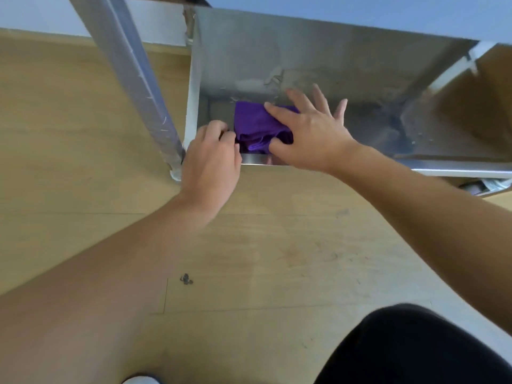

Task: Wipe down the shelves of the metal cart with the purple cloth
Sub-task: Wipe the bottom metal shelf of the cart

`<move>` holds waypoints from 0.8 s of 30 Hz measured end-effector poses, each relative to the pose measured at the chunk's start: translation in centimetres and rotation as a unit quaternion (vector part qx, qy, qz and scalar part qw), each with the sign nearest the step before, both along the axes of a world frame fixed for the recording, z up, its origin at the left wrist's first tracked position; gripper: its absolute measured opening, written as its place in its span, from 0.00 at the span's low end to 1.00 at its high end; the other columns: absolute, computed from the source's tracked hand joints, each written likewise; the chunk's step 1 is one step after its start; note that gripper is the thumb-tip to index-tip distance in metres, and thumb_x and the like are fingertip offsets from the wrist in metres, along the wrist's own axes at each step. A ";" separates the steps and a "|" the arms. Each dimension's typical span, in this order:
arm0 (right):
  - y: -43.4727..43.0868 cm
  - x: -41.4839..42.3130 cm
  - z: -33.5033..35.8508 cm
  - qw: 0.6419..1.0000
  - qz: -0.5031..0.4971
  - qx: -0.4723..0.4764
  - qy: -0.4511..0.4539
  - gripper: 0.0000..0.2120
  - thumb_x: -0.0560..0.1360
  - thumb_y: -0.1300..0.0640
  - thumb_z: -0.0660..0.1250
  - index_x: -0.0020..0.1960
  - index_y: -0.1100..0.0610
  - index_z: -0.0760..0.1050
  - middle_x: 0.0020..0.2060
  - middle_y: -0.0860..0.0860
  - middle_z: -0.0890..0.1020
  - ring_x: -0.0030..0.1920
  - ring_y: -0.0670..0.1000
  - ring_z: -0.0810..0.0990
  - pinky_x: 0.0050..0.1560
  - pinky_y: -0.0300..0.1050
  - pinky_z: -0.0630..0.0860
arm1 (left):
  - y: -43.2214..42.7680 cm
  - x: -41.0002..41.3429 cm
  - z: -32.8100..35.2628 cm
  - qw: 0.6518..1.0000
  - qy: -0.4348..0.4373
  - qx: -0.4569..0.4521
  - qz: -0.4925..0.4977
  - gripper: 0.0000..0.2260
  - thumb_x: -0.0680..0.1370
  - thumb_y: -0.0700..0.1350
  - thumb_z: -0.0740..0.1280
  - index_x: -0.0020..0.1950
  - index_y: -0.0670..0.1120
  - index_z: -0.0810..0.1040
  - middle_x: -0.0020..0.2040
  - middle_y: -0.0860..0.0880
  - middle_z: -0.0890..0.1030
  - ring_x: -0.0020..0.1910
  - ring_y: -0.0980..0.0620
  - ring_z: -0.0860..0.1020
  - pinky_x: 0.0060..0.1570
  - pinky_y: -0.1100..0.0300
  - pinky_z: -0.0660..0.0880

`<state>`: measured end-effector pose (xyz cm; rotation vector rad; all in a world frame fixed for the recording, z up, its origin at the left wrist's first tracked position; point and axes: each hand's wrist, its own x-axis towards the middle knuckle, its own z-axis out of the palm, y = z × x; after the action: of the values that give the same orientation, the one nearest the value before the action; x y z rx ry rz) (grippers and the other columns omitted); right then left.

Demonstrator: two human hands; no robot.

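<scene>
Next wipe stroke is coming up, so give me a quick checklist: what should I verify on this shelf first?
Purple cloth on the cart shelf: ok, at its left end.
Right hand flat on the cloth: ok.
Cloth spread out: not ok, bunched at the near side.
Left hand gripping the cloth: cannot tell, curled fingers at its left edge.
Shelf to the right unobstructed: ok, only smears show.

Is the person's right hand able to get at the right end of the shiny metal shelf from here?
Probably yes. The right hand lies flat on the purple cloth, and nothing visible stands on the shiny metal shelf between it and the right end.
</scene>
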<state>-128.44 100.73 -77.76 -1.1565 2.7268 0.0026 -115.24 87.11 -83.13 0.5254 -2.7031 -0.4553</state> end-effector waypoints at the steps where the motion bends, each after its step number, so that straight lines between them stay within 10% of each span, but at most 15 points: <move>1: 0.2 0.4 -0.1 1.000 0.021 -0.019 0.013 0.30 0.76 0.37 0.56 0.77 0.40 0.57 0.79 0.48 0.54 0.78 0.62 0.46 0.71 0.74 0.43 | 0.2 0.2 -0.5 1.000 0.009 -0.013 0.003 0.11 0.80 0.42 0.60 0.55 0.39 0.80 0.57 0.44 0.76 0.55 0.44 0.75 0.52 0.50 0.75; 13: 0.7 2.4 -4.8 0.982 0.119 -0.142 0.029 0.22 0.82 0.43 0.48 0.75 0.36 0.60 0.77 0.41 0.59 0.79 0.61 0.52 0.73 0.71 0.50 | 0.7 0.6 -1.8 0.996 0.066 -0.005 0.068 0.12 0.81 0.46 0.60 0.53 0.38 0.75 0.57 0.41 0.74 0.57 0.43 0.74 0.56 0.53 0.73; 24: -4.3 -2.6 -3.6 0.994 -0.001 -0.104 -0.035 0.22 0.82 0.42 0.50 0.76 0.37 0.57 0.79 0.41 0.55 0.79 0.61 0.45 0.73 0.71 0.41 | 0.2 1.9 -1.2 0.997 0.046 -0.027 0.059 0.13 0.80 0.46 0.63 0.56 0.37 0.79 0.55 0.41 0.75 0.55 0.44 0.75 0.54 0.54 0.74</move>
<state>-131.05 96.45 -81.33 -1.1808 2.7170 -0.3245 -113.37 87.34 -84.29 0.6285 -2.5719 -0.3656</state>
